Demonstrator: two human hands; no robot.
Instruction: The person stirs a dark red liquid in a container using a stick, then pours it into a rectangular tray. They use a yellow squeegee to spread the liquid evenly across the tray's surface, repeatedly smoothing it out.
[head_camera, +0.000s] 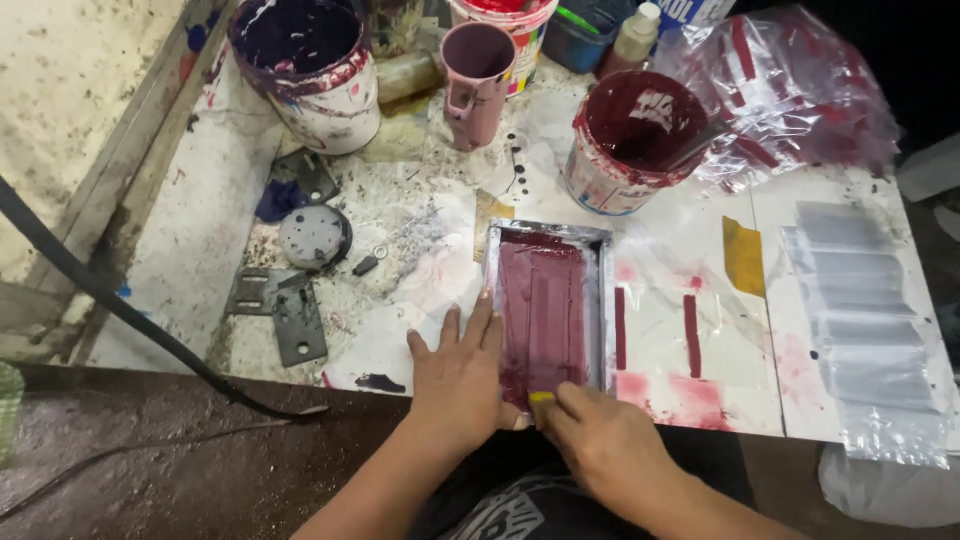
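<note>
The left hand (462, 375) is lying flat, fingers spread, pressing against the left edge of the small metal-framed screen (548, 305) on the tabletop (200, 240). The right hand (605, 445) is pinching a yellow-tipped squeegee (541, 399) at the screen's near end. A bucket of dark red ink (632, 140) is standing beyond the screen.

Frame (548, 305) on table (200, 250); paint bucket (630, 140) behind it; mug (476, 85) behind-left; plastic sheets (870, 320) right.

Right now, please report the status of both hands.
Left hand flat, steadying small printing screen. Right hand gripping yellow squeegee at screen's near edge. Maroon ink bucket behind; nothing blocking.
</note>
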